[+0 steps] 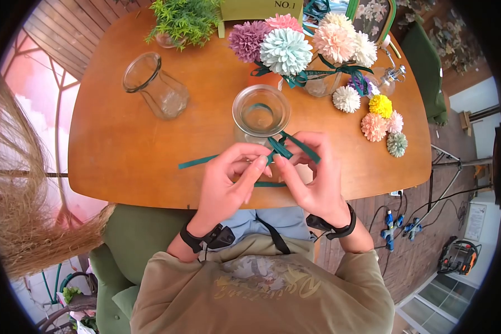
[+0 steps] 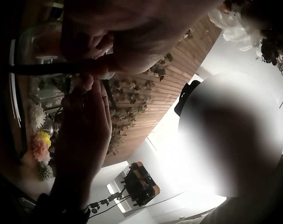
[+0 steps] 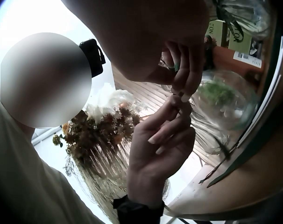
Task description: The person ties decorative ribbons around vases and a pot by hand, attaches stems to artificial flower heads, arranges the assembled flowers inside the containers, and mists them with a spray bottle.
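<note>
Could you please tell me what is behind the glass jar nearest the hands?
Behind the glass jar, an orange object shows in the head view, with a pale blue flower overlapping it. The flower covers part of it, so its full shape is hidden.

Dead ahead of the left hand [image 1: 225,172] and right hand [image 1: 320,175], the glass vase [image 1: 244,127] blocks the lane! Out left, a broad run of bare tabletop [image 1: 117,150], a green ribbon [image 1: 197,162] tail jutting in, then the second vase [image 1: 164,97]; a channel runs between the two. Right, a narrower gap, then loose flower heads [image 1: 374,127]; behind, tall blooms [image 1: 286,51] wall it off.
</note>
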{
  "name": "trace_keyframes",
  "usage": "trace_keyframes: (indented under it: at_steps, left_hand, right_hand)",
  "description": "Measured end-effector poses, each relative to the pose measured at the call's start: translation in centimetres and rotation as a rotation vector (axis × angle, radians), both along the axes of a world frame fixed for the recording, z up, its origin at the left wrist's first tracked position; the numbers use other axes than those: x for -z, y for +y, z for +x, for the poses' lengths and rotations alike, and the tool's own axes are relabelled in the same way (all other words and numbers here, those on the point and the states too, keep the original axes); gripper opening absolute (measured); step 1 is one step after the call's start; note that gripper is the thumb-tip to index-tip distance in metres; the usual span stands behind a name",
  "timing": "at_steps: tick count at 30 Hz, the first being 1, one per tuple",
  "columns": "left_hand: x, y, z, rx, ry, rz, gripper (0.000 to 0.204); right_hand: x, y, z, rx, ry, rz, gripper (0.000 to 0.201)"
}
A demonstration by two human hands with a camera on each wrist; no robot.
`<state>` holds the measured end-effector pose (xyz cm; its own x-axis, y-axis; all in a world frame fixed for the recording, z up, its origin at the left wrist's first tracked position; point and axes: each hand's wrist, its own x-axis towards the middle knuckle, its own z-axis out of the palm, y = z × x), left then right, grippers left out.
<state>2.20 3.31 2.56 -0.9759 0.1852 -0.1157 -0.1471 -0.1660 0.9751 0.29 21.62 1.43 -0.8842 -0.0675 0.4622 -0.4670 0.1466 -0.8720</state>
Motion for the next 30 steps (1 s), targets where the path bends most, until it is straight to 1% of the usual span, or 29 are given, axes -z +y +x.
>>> trace_keyframes:
  at_steps: [1, 3, 4, 6, 7, 9, 10, 12, 13, 15, 16, 18, 22, 24, 25, 27, 28, 30]
  left_hand:
    - [0.0, 0.0, -0.2, 0.0, 0.001, 0.001, 0.015]
    - [0.3, -0.1, -0.6, 0.015, -0.023, 0.086, 0.019]
    - [0.6, -0.2, -0.7, 0.016, -0.024, 0.085, 0.019]
    - [1.1, -0.6, -0.9, 0.03, -0.047, 0.163, 0.024]
    - [1.2, -0.6, -0.9, 0.031, -0.047, 0.162, 0.024]
    - [1.4, -0.3, -0.8, 0.085, -0.062, 0.235, 0.027]
    - [1.1, -0.1, -0.8, 0.084, -0.061, 0.235, 0.027]
    - [0.3, 0.4, -0.6, -0.022, -0.085, 0.221, 0.025]
    - [0.3, 0.7, -0.6, -0.024, -0.085, 0.221, 0.025]
    - [0.3, 1.5, -0.7, -0.102, 0.036, 0.107, 0.022]
    - [0.5, 1.7, -0.7, -0.105, 0.036, 0.108, 0.022]
    - [1.1, 2.1, -0.9, -0.178, 0.118, 0.047, 0.018]
    - [1.1, 2.2, -1.4, -0.196, 0.107, -0.006, 0.016]
    - [1.4, 2.0, -1.5, -0.184, 0.135, 0.059, 0.013]
    - [1.4, 2.1, -1.6, -0.183, 0.135, 0.059, 0.013]
    - [1.1, 2.2, -1.8, -0.177, 0.139, 0.078, 0.01]
    - [1.2, 2.1, -1.8, -0.178, 0.14, 0.078, 0.01]
    - [1.4, 2.0, -2.0, -0.163, 0.193, 0.024, 0.007]
  right_hand:
    - [-0.2, 0.4, -0.3, 0.0, 0.001, 0.001, 0.023]
    - [-1.0, 1.7, -1.0, -0.178, 0.184, 0.395, 0.024]
    - [-1.3, 1.8, -1.1, -0.178, 0.183, 0.395, 0.024]
    - [-1.7, 1.9, -1.4, -0.193, 0.235, 0.499, 0.027]
    - [-1.5, 2.1, -1.6, -0.193, 0.235, 0.498, 0.027]
    - [-1.1, 2.4, -2.1, -0.196, 0.375, 0.524, 0.026]
    - [-1.3, 2.3, -2.1, -0.197, 0.377, 0.524, 0.026]
    - [-1.8, 2.0, -2.0, -0.23, 0.373, 0.461, 0.022]
    - [-1.7, 2.0, -2.0, -0.233, 0.374, 0.461, 0.022]
    - [-1.5, 2.0, -1.9, -0.245, 0.3, 0.401, 0.018]
    - [-1.5, 2.1, -1.9, -0.247, 0.301, 0.402, 0.018]
    - [-1.6, 2.3, -1.9, -0.273, 0.321, 0.44, 0.018]
    - [-1.7, 2.2, -1.9, -0.267, 0.307, 0.427, 0.016]
    - [-1.3, 2.2, -1.8, -0.243, 0.223, 0.402, 0.017]
    - [-1.0, 2.1, -1.7, -0.243, 0.223, 0.402, 0.017]
    - [-0.4, 1.8, -1.5, -0.134, 0.105, 0.302, 0.018]
    - [-0.5, 1.5, -1.6, -0.135, 0.105, 0.303, 0.018]
    - [-0.7, 0.9, -1.7, -0.042, -0.008, 0.159, 0.02]
